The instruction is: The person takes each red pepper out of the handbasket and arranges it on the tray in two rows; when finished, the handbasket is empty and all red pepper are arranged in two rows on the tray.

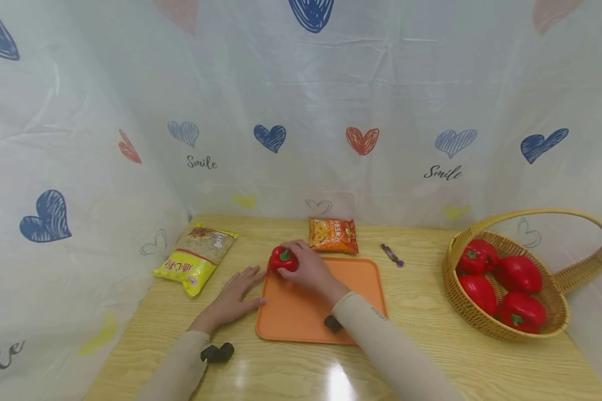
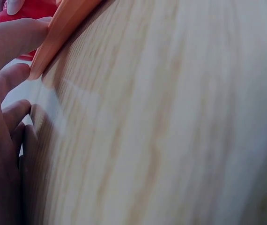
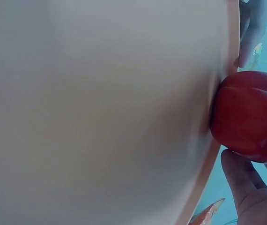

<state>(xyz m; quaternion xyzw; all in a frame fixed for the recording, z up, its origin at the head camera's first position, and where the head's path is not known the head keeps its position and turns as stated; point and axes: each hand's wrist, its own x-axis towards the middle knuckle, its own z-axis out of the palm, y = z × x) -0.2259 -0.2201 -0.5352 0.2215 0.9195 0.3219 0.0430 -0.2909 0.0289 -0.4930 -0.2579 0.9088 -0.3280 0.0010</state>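
Note:
In the head view a red bell pepper point(image 1: 280, 262) with a green stem sits at the far left corner of an orange tray point(image 1: 293, 317). My right hand point(image 1: 311, 268) grips it from the right, fingers over the far side and thumb in front. The right wrist view shows the pepper point(image 3: 246, 119) against the tray's raised rim, with a fingertip on its side. My left hand point(image 1: 234, 299) lies beside the tray's left edge, fingers extended and spread. In the left wrist view its thumb touches the tray rim point(image 2: 61, 37).
A wicker basket point(image 1: 454, 287) with a tall handle holds several red peppers at the right. A yellow food bag point(image 1: 195, 259) lies at the left, an orange snack packet point(image 1: 333, 235) behind the tray, and a small purple-wrapped candy point(image 1: 392, 255) right of it. Printed curtains enclose the table.

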